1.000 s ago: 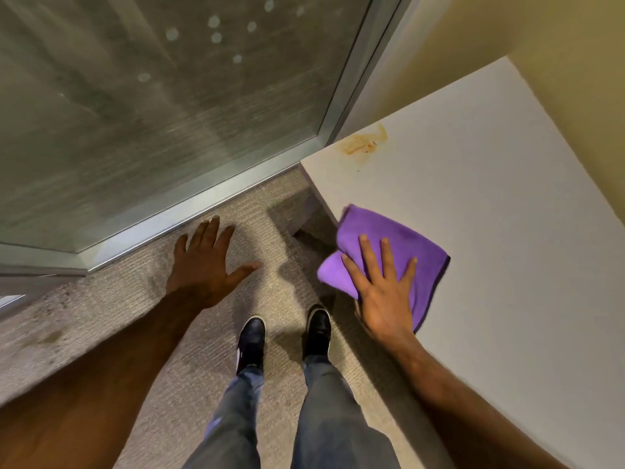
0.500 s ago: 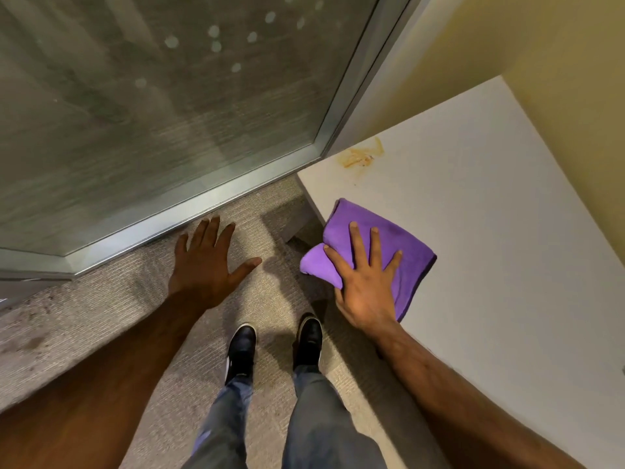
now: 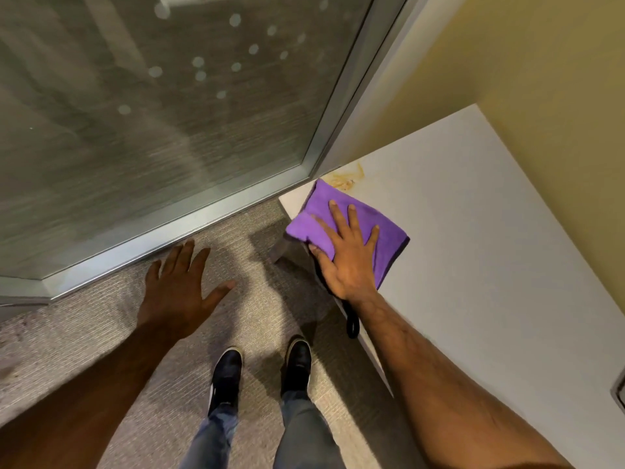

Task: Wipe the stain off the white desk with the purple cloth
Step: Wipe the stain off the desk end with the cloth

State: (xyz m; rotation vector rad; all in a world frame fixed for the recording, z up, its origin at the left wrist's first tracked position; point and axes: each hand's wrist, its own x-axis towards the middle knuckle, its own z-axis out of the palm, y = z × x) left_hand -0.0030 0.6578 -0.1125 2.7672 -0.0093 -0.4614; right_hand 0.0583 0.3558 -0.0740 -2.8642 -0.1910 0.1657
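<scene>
A folded purple cloth (image 3: 389, 231) lies flat on the white desk (image 3: 490, 265), near its far left corner. My right hand (image 3: 348, 255) presses down on the cloth with fingers spread, thumb curled over the cloth's near edge at the desk edge. An orange-brown stain (image 3: 348, 179) marks the desk just beyond the cloth's far corner, which touches it. My left hand (image 3: 182, 296) hovers open over the carpet, left of the desk, holding nothing.
A frosted glass panel in a metal frame (image 3: 189, 228) runs along the left and far side. A yellow wall (image 3: 558, 113) borders the desk's right side. My two dark shoes (image 3: 260, 370) stand on grey carpet. A dark strap (image 3: 352, 324) hangs off the desk edge.
My right hand has slid the purple cloth along the desk toward the stain; its far corner now reaches the stain's edge. The left hand has stayed open over the floor.
</scene>
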